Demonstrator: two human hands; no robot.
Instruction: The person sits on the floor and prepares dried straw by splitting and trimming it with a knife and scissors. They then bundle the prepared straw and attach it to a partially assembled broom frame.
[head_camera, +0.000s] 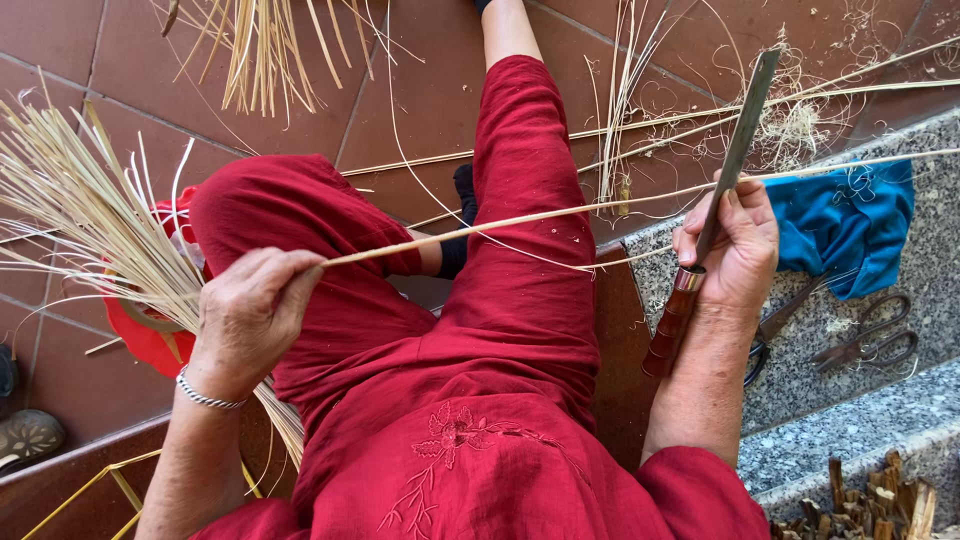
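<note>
Where fingers (300, 272) pinch, strip (520, 218) end

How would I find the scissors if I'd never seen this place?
Look to the grey stone step on the person's right side. Below the crumpled blue cloth lying on it, just past the right hand with the long knife, lie the scissors. They are dark metal with two loop handles, unlike the pale strips around.

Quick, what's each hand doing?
Left hand: closed, pinching thin pale bamboo strip.
Right hand: closed around long metal knife with banded handle.
</note>
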